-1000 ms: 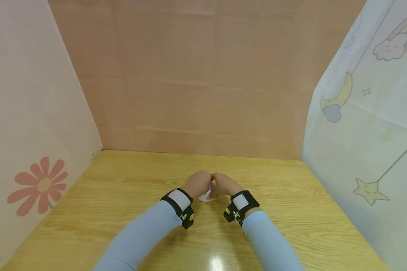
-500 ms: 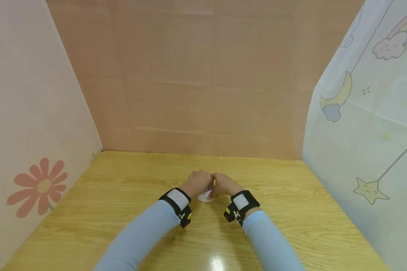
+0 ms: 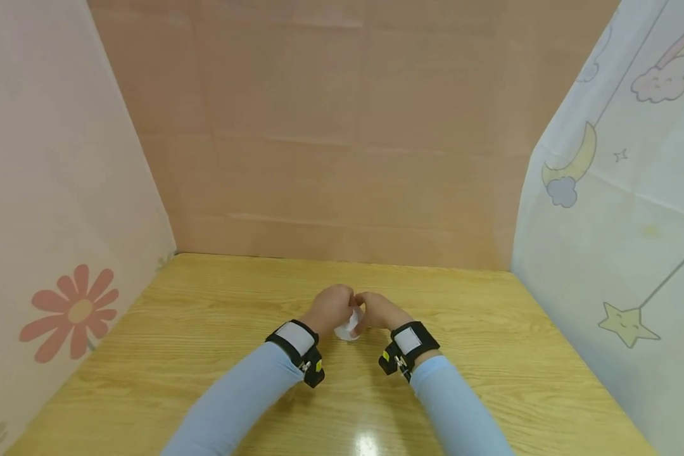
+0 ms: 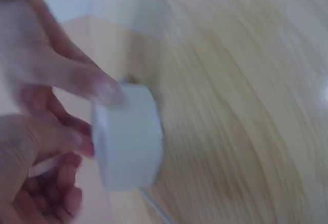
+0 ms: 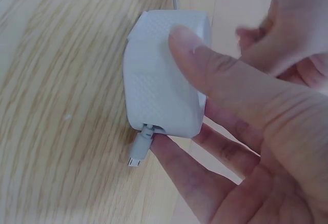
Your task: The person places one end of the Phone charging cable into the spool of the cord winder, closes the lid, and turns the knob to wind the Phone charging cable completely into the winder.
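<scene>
A white rounded cable winder (image 5: 159, 75) is held just above the table between my hands. A grey cable end with a small flat USB-type plug (image 5: 139, 149) sticks out of its slot, and thin cable (image 4: 156, 206) runs from the opposite side. My right hand (image 3: 376, 311) grips the winder, with the thumb on its outer wall and fingers behind. My left hand (image 3: 329, 308) has its fingers curled at the winder's open side, thumb and fingertips pinching there. A white sliver (image 4: 43, 166) shows between the left fingers; blur hides what it is.
The wood-grain table (image 3: 205, 304) lies under both hands. A brown backdrop (image 3: 342, 139) closes off the back. Patterned white sheets stand on the left (image 3: 63, 158) and right (image 3: 621, 240).
My left hand shifts and turns slightly at the winder's side, while my right hand keeps its grip in nearly the same place. The head view tilts a little.
</scene>
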The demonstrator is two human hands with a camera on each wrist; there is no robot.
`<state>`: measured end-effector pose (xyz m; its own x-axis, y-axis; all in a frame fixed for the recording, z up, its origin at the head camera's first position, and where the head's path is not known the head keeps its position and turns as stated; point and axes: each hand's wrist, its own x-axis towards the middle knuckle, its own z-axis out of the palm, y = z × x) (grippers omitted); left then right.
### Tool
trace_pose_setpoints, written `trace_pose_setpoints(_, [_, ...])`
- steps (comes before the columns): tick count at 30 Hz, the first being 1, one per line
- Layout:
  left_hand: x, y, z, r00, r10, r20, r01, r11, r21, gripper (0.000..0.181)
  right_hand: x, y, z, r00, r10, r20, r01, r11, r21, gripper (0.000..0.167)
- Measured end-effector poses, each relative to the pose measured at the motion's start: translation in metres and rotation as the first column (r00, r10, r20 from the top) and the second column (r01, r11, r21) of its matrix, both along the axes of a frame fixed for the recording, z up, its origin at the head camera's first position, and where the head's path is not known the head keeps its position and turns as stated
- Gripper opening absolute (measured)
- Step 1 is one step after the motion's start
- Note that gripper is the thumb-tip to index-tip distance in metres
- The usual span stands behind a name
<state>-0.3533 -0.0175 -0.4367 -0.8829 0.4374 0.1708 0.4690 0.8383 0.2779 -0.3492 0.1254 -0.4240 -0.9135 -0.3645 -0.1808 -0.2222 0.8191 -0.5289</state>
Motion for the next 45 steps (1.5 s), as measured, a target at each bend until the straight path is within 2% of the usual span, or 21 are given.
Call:
trace_pose_setpoints(3, [0.005,0.002,0.004,0.990,0.087,0.109,-0.093,0.994,0.054,0.016,0.000,0.000,0.000,1.000,-0.007,-0.009,0.007,1.000,0.005,0.062])
trace_pose_setpoints(7, [0.012,0.007,0.005,0.979,0.127,0.159,-0.138,0.988,0.062,0.017,0.001,0.000,0.001,1.000,-0.013,-0.011,0.013,1.000,0.011,0.062])
trace_pose_setpoints(12, [0.013,0.009,0.006,0.978,0.145,0.151,-0.158,0.984,0.081,0.013,0.002,0.000,0.002,1.000,-0.012,-0.026,0.012,1.000,0.012,0.062])
trace_pose_setpoints(17, [0.011,0.005,0.003,0.972,0.153,0.179,-0.178,0.975,0.133,0.016,0.002,-0.003,-0.002,1.000,-0.011,-0.021,0.011,1.000,-0.004,0.061])
trace_pose_setpoints(24, [0.008,-0.002,0.000,0.939,0.160,0.303,-0.224,0.956,0.188,0.023,0.002,-0.008,-0.002,1.000,-0.006,-0.003,0.006,1.000,-0.013,0.062])
trace_pose_setpoints(34, [0.009,-0.003,0.008,0.908,0.192,0.373,-0.269,0.949,0.167,0.015,0.005,-0.012,0.001,1.000,-0.011,0.010,0.011,0.999,-0.035,0.062])
trace_pose_setpoints(37, [0.010,-0.003,0.009,0.904,0.199,0.379,-0.276,0.948,0.160,0.014,0.005,-0.012,0.001,1.000,-0.008,0.009,0.009,0.999,-0.040,0.062])
trace_pose_setpoints(38, [0.009,-0.003,0.008,0.904,0.201,0.377,-0.275,0.949,0.155,0.014,0.004,-0.012,0.000,1.000,-0.009,0.009,0.009,0.999,-0.041,0.062])
trace_pose_setpoints(41, [0.008,-0.002,0.007,0.919,0.198,0.342,-0.248,0.963,0.107,0.011,0.003,-0.012,0.000,1.000,-0.009,0.006,0.009,0.999,-0.032,0.062])
trace_pose_setpoints(45, [0.007,0.001,0.008,0.958,0.157,0.239,-0.158,0.987,-0.014,0.007,0.002,-0.010,0.000,1.000,-0.009,-0.001,0.009,1.000,-0.009,0.061])
